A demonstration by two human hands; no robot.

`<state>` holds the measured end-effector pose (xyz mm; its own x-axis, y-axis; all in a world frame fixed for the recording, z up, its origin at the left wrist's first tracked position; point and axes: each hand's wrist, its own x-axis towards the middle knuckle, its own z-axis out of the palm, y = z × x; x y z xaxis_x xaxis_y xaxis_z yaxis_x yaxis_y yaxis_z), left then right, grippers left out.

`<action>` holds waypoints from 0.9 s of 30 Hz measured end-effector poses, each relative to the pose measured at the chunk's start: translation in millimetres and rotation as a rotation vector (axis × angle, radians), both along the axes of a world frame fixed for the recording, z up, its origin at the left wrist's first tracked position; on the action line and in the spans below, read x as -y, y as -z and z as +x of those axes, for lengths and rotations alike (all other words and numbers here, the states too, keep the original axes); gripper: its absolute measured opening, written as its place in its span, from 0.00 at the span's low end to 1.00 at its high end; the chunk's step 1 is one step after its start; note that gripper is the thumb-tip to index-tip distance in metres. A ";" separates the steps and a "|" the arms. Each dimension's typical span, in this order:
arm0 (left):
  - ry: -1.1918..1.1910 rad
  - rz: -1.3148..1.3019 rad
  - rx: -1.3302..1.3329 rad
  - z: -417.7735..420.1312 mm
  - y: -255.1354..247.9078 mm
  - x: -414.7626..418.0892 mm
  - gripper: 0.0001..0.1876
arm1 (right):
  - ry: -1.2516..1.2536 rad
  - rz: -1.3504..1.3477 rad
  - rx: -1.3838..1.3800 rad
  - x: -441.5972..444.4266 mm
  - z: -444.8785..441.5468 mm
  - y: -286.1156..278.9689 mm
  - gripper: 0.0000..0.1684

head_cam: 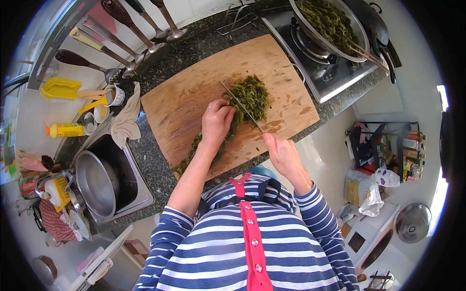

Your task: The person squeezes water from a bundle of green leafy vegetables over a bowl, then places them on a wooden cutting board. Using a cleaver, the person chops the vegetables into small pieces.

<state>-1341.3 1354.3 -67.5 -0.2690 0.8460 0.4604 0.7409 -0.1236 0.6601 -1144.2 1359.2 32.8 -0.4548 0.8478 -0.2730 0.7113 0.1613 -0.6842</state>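
Observation:
A large wooden cutting board (174,109) lies on the dark speckled countertop. My left hand (217,122) presses down on a bunch of long leafy greens (190,154), its fingers curled near the blade. Part of the bunch is hidden under my left hand and forearm. In my right hand (289,156) is the handle of a kitchen knife (241,105), mostly covered by my fingers. The thin edge-on blade stands between my left fingertips and a heap of chopped greens (255,96). Damp marks and small green bits dot the wood around the heap.
Right of the board, a metal pan (299,23) full of chopped greens, with chopsticks in it, sits on a gas stove (320,85). At left, a metal basin (95,182) rests in the sink (140,194). A cloth (125,120) drapes beside it. Ladles (125,18) hang behind.

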 end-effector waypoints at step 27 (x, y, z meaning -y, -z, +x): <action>-0.009 0.029 0.034 -4.2 2.9 2.2 0.06 | -0.071 0.082 0.074 -1.4 -8.6 25.1 0.29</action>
